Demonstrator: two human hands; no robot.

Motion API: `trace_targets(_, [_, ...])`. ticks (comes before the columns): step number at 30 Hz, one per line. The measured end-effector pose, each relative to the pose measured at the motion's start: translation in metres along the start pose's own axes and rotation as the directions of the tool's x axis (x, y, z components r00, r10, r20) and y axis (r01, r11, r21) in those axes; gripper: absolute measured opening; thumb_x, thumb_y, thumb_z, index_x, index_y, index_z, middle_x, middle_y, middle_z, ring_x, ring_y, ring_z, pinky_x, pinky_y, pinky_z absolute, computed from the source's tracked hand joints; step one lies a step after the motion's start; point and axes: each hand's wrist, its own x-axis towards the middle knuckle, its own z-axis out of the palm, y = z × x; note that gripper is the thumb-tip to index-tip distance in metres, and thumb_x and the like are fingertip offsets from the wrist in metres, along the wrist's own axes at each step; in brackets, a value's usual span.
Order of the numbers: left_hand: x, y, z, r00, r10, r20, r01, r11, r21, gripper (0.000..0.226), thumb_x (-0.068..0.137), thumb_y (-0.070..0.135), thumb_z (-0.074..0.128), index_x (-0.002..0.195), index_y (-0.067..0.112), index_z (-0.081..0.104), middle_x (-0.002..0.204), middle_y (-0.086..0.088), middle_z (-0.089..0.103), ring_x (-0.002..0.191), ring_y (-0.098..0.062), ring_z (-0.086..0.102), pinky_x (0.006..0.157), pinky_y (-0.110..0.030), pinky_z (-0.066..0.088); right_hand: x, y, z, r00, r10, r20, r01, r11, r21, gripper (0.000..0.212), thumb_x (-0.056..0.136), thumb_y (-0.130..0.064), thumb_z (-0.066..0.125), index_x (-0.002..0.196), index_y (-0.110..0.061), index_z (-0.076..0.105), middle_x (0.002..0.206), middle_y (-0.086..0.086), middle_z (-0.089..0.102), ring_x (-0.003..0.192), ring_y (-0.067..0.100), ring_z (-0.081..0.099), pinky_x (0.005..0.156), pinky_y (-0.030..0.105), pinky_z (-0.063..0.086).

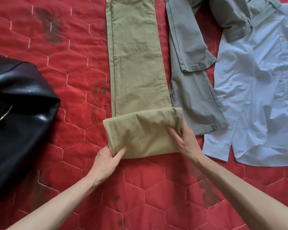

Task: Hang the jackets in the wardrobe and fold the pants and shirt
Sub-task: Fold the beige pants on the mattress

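Our left hand [106, 159] and right hand [184, 140] each grip the khaki pants' [136, 63] folded end on the red quilt [65, 63].

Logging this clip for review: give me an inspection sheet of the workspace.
Surface: red quilted bedspread, dark stains in places.
Job's things: khaki pants, near end folded over; grey pants; light blue shirt, unfolded; black leather jacket at left, not hung.
Clutter: nothing seen.
Hands: left hand and right hand each grip a corner of the khaki fold.
Cables: nothing seen.
Surroundings: nothing seen beyond the bedspread; no wardrobe in view.
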Motion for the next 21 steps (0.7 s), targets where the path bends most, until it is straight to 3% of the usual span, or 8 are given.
trace_targets(4, [0.02,0.008,-0.004,0.995,-0.065,-0.072,0.052,0.984,-0.169,0.033,0.105,0.052,0.051,0.113,0.029,0.074,0.11,0.018,0.077,0.111,-0.004,0.07,0.101,-0.036,0.054,0.023,0.001,0.01,0.988,0.088,-0.126,-0.1,0.991,-0.088,0.026,0.11,-0.048,0.04,0.101,-0.023,0.041,0.077,0.002,0.062,0.084,0.039,0.063,0.066,0.04,0.03])
trace_targets(7, [0.033,0.014,-0.006,0.991,-0.08,-0.108,0.067,0.99,-0.124,0.043,0.108,0.051,0.048,0.098,0.018,0.075,0.101,0.006,0.079,0.101,-0.018,0.074,0.094,-0.048,0.056,0.029,0.001,0.02,0.965,0.13,-0.23,-0.177,0.964,-0.197,0.029,0.111,-0.044,0.034,0.098,-0.018,0.041,0.076,0.014,0.061,0.08,0.045,0.062,0.066,0.042,0.035])
trace_targets(12, [0.027,0.016,0.004,0.952,-0.013,-0.305,0.017,1.0,0.013,0.042,0.108,0.049,0.046,0.08,0.02,0.058,0.078,0.007,0.069,0.08,-0.027,0.066,0.073,-0.047,0.048,0.025,0.002,0.034,0.907,0.069,-0.415,-0.258,0.871,-0.419,0.035,0.11,-0.043,0.036,0.107,-0.013,0.052,0.079,0.026,0.067,0.078,0.048,0.067,0.063,0.045,0.041])
trace_targets(14, [0.028,0.021,0.009,0.931,0.012,-0.365,-0.003,1.0,0.026,0.033,0.107,0.046,0.047,0.087,0.02,0.049,0.073,0.006,0.062,0.078,-0.034,0.062,0.066,-0.046,0.039,0.021,0.002,0.036,0.884,0.054,-0.464,-0.283,0.852,-0.44,0.031,0.11,-0.042,0.039,0.112,-0.014,0.053,0.086,0.024,0.069,0.083,0.046,0.069,0.065,0.044,0.042])
trace_targets(16, [0.032,0.03,0.012,0.891,0.051,-0.452,-0.017,0.997,0.078,0.019,0.107,0.036,0.049,0.118,0.021,0.049,0.102,0.003,0.067,0.101,-0.031,0.061,0.078,-0.043,0.04,0.018,-0.001,0.035,0.85,-0.008,-0.526,-0.235,0.889,-0.393,0.027,0.108,-0.032,0.047,0.127,-0.015,0.055,0.109,0.019,0.067,0.104,0.042,0.065,0.082,0.046,0.047])
trace_targets(17, [0.035,0.034,0.014,0.838,0.131,-0.53,-0.059,0.987,0.151,0.031,0.106,0.028,0.051,0.135,0.019,0.045,0.124,-0.003,0.062,0.117,-0.029,0.054,0.091,-0.043,0.04,0.017,-0.002,0.034,0.837,-0.094,-0.54,-0.152,0.906,-0.394,0.033,0.106,-0.025,0.05,0.137,-0.013,0.053,0.125,0.016,0.063,0.12,0.038,0.06,0.097,0.046,0.045])
trace_targets(19, [0.041,0.045,0.019,0.715,0.359,-0.6,-0.175,0.923,0.343,0.046,0.103,0.017,0.05,0.148,0.007,0.042,0.148,-0.016,0.046,0.139,-0.031,0.04,0.117,-0.04,0.028,0.015,-0.009,0.037,0.813,-0.357,-0.46,0.09,0.857,-0.507,0.047,0.105,-0.017,0.05,0.151,-0.007,0.046,0.151,0.013,0.051,0.146,0.031,0.043,0.119,0.04,0.034])
trace_targets(21, [0.044,0.051,0.031,0.717,0.553,-0.425,-0.289,0.79,0.54,0.052,0.104,0.02,0.043,0.154,0.006,0.04,0.161,-0.016,0.036,0.153,-0.032,0.03,0.128,-0.04,0.017,0.015,-0.018,0.046,0.809,-0.542,-0.229,0.306,0.72,-0.623,0.055,0.106,-0.019,0.047,0.159,-0.01,0.038,0.165,0.01,0.038,0.158,0.028,0.026,0.127,0.043,0.024])
